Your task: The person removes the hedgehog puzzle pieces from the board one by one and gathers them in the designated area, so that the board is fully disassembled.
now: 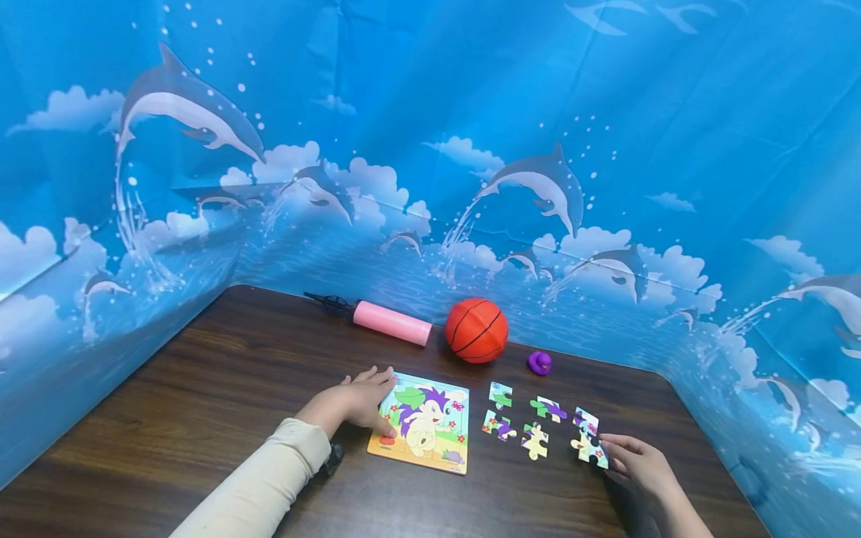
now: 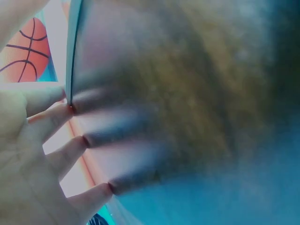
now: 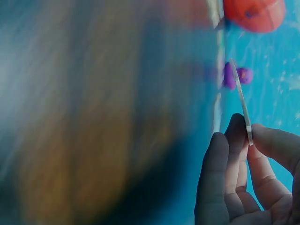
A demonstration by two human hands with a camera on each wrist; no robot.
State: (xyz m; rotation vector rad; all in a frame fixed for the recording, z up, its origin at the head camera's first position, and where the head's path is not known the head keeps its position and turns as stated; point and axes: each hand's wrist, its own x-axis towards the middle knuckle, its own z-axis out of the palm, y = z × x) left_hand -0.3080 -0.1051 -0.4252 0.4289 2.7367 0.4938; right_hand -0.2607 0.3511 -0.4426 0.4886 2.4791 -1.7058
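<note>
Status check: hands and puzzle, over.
Left hand rests on puzzle board. Right hand pinches a puzzle piece. Loose pieces between them, nothing blocking.

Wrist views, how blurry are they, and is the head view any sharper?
Left wrist view: tabletop smeared, only the left hand fingers fairly clear. Right wrist view: left half blurred, right hand pinching a puzzle piece readable. Head view: sharp, evenly lit, edges bowed.

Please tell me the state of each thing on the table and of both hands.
Left hand: fingers flat on puzzle board edge.
Right hand: pinches one puzzle piece.
Puzzle board: flat on table.
Loose pieces: lying separate.
Basketball: resting, untouched.
Pink pump: lying on side.
</note>
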